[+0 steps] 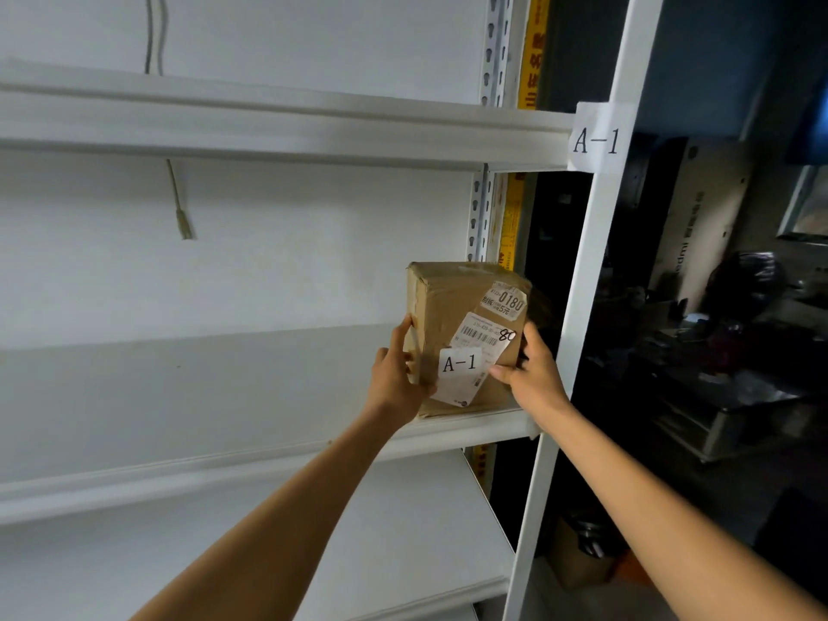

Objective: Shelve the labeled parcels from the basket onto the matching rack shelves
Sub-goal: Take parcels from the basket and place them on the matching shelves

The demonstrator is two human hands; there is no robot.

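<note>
A brown cardboard parcel [452, 302] with a white "A-1" sticker and shipping labels stands on the right end of a white rack shelf [224, 396]. My left hand [396, 374] grips its left side, fingers reaching up along the edge. My right hand [531, 369] grips its right side, thumb on the front label. A paper tag reading "A-1" [598, 138] is stuck on the white upright post [582, 284], level with the shelf above. The basket is out of view.
Another white shelf [269, 123] runs above and one [403, 531] below. A thin cable [179, 208] hangs against the back wall. To the right of the rack lies a dark area with a cardboard box [582, 558] on the floor.
</note>
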